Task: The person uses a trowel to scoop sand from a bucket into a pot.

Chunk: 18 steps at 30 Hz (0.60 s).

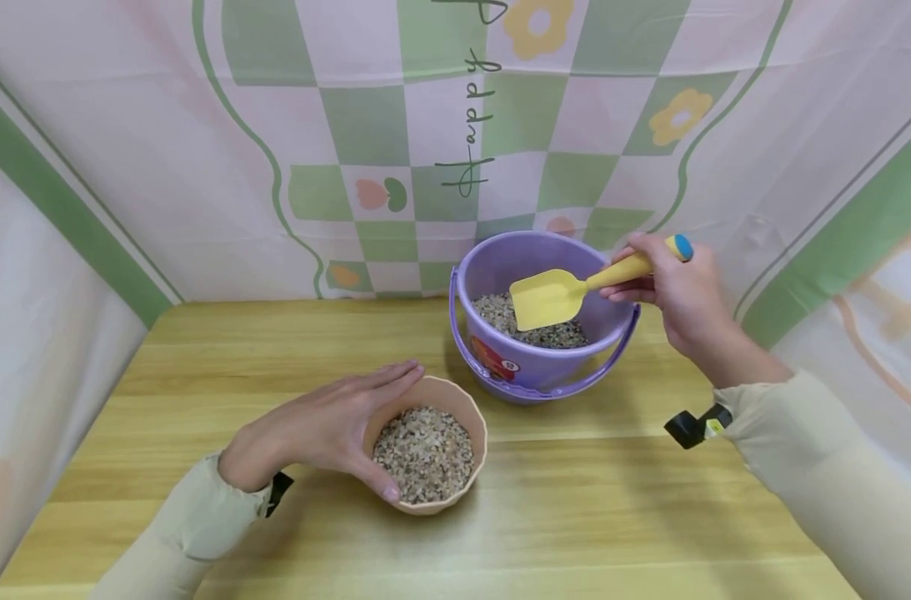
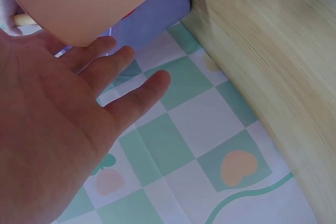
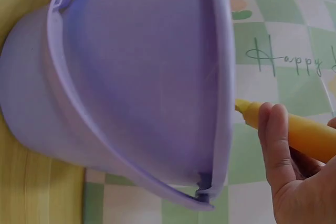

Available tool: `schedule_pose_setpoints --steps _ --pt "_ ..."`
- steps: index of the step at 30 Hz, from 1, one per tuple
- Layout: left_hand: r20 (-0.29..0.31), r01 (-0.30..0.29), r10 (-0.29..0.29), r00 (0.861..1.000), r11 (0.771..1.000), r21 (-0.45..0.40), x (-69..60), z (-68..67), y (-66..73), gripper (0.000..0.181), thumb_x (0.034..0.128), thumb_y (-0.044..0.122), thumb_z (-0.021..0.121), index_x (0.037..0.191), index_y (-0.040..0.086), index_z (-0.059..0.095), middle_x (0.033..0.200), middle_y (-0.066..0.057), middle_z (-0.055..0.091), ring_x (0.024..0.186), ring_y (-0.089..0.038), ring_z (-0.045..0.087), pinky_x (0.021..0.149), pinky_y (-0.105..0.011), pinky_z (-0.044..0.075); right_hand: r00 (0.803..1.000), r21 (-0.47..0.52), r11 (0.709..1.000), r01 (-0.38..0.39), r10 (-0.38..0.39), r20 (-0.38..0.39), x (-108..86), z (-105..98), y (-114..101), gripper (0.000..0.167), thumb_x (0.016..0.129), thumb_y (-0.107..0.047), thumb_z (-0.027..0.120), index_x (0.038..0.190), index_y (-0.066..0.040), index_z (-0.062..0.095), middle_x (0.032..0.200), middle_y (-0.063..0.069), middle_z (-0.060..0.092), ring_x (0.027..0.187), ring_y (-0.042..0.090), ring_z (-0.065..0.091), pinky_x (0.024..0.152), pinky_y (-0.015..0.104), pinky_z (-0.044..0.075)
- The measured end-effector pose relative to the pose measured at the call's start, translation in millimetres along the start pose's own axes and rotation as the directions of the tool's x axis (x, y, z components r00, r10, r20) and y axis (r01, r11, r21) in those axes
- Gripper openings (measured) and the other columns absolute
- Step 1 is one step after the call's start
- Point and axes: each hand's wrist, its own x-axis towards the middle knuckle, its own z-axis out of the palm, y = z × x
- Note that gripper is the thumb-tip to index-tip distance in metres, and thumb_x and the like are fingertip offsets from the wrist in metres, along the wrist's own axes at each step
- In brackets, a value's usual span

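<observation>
My right hand (image 1: 683, 287) grips the yellow handle of a toy shovel (image 1: 548, 298), whose blue end cap sticks out past the fingers. Its bare yellow blade hangs over the mouth of a purple bucket (image 1: 533, 375), which has coarse sand (image 1: 563, 335) inside. In the right wrist view the bucket's wall (image 3: 142, 77) hides the blade. My left hand (image 1: 327, 429) lies along the left side of a peach bowl (image 1: 483, 446), its fingers and thumb extended and spread about the rim. Speckled coarse sand (image 1: 425, 454) fills much of the bowl. The left wrist view shows its fingers (image 2: 139, 98) straight below the bowl's side.
Both containers stand on a wooden table (image 1: 575, 517). Behind the bucket hangs a green-and-white checked cloth (image 1: 365, 125), with more cloth at both sides. The bucket's purple carrying handle (image 1: 463, 337) hangs down across its front.
</observation>
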Motion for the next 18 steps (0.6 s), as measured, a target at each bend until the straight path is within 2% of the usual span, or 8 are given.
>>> schedule_pose_setpoints --steps 4,12,16,18 --pt "0.0 0.002 -0.002 1.0 1.0 0.001 -0.1 -0.3 0.4 0.134 0.0615 0.078 0.076 0.16 0.011 0.015 0.165 -0.006 0.011 0.148 -0.026 0.022 0.117 -0.047 0.024 1.0 -0.075 0.997 -0.011 0.011 -0.008 2.8 0 3 0.026 0.098 -0.017 0.063 0.082 0.001 0.072 0.071 0.013 0.072 0.056 0.026 0.071 0.054 0.032 0.058" --pt "0.006 0.007 -0.007 1.0 1.0 0.003 0.2 -0.2 0.3 0.135 0.0613 0.079 0.075 0.16 0.012 0.014 0.165 -0.005 0.011 0.148 -0.026 0.022 0.117 -0.047 0.024 1.0 -0.155 0.988 -0.013 0.014 0.001 4.5 1 11 0.029 0.099 -0.017 0.061 0.076 -0.003 0.073 0.068 0.012 0.072 0.055 0.024 0.071 0.054 0.032 0.058" --pt "0.005 0.008 -0.008 1.0 1.0 0.0 0.1 0.1 0.4 0.135 0.0611 0.079 0.075 0.16 0.01 0.015 0.165 -0.006 0.01 0.148 -0.026 0.022 0.117 -0.047 0.024 0.999 -0.213 0.976 -0.034 0.037 0.007 3.9 2 14 0.025 0.099 -0.019 0.062 0.084 0.0 0.07 0.069 0.011 0.072 0.057 0.024 0.071 0.056 0.033 0.059" --pt "0.004 0.007 -0.007 1.0 1.0 -0.005 -0.3 0.5 0.5 0.135 0.0611 0.079 0.075 0.16 0.01 0.015 0.165 -0.006 0.01 0.148 -0.026 0.022 0.117 -0.047 0.024 0.999 -0.279 0.959 -0.045 0.049 0.007 3.3 3 15 0.026 0.099 -0.022 0.062 0.091 0.002 0.067 0.07 0.01 0.073 0.058 0.023 0.072 0.058 0.034 0.059"
